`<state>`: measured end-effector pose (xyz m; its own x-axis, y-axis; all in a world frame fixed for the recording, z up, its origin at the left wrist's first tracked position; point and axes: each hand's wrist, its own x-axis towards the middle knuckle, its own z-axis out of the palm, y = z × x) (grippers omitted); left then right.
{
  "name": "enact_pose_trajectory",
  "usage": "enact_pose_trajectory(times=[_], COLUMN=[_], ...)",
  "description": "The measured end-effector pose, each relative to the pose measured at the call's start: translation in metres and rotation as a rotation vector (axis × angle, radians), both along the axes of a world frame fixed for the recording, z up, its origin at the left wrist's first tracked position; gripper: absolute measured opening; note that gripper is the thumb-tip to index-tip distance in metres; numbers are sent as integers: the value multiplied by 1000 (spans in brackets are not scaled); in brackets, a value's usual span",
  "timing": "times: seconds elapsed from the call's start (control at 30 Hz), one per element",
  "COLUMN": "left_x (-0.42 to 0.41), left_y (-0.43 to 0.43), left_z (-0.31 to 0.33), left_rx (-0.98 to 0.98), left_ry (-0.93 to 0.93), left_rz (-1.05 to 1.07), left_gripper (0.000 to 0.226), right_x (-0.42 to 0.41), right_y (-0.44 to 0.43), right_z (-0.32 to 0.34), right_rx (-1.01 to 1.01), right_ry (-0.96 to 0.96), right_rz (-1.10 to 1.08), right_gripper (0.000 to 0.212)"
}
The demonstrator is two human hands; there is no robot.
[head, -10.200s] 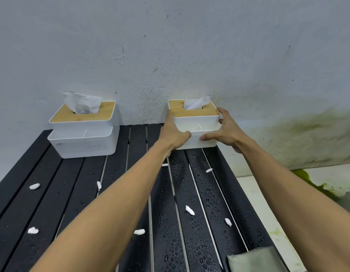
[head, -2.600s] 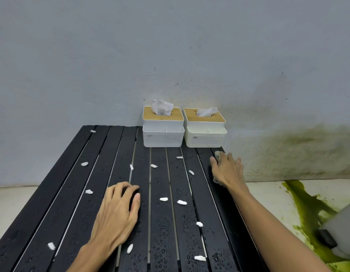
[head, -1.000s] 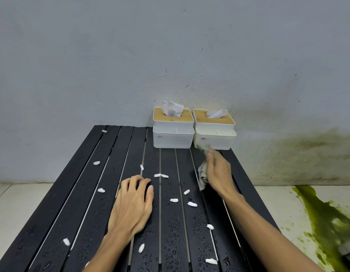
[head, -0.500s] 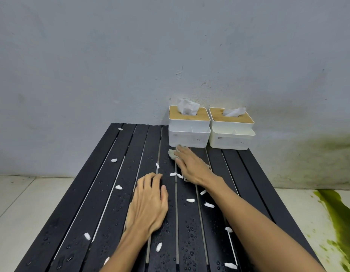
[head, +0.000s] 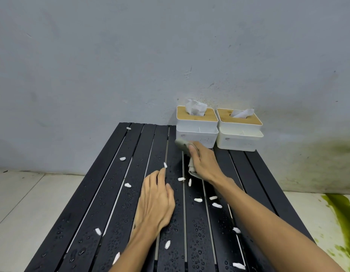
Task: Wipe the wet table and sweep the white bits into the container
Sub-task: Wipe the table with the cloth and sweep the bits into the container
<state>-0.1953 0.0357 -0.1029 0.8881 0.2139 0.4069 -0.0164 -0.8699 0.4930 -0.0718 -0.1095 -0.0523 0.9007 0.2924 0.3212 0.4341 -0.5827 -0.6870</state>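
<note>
A black slatted table (head: 115,201) is beaded with water drops and strewn with several white bits, such as one white bit (head: 128,185) left of centre. My right hand (head: 204,163) presses a grey-green cloth (head: 183,145) onto the slats just in front of the left white box (head: 196,132). My left hand (head: 156,201) lies flat on the table's middle, fingers together, holding nothing. Two white boxes with wooden lids and tissues stand side by side at the far edge; the right white box (head: 239,134) is beside the left one.
A grey wall (head: 131,55) rises right behind the table. Pale floor tiles (head: 23,193) lie to the left. A green stain (head: 342,216) spreads over the floor and lower wall on the right.
My right hand has slid the cloth leftward along the far end, from in front of the right box to the left box. The left hand has stayed flat on the table.
</note>
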Motion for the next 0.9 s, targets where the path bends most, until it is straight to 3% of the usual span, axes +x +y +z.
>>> enact_pose_trajectory(times=[0.2,0.53,0.63,0.7,0.77,0.9], left_x=[-1,-4,-4,-4,-4,-5], left_y=[1,6,6,6,5,4], left_z=[2,13,14,15,15,14], left_rx=[-22,-321,-345,-335,-339,-319], left_ry=[13,10,26,27,31,40], left_rz=[7,-1,-2,5,1,11], left_gripper=[51,48,49,55,50,46], right_x=[22,-56,-66,-61,-44,-1], right_y=[28,-20,-34,-37,-31,4], right_z=[-33,-16,-1,13,20,7], right_rx=[-416,-305,-182,-88,14,-52], right_ry=[-21,78,235,244,169,-6], right_rz=[226,632,540,395,251,140], right_gripper=[43,40,35,32,27,28])
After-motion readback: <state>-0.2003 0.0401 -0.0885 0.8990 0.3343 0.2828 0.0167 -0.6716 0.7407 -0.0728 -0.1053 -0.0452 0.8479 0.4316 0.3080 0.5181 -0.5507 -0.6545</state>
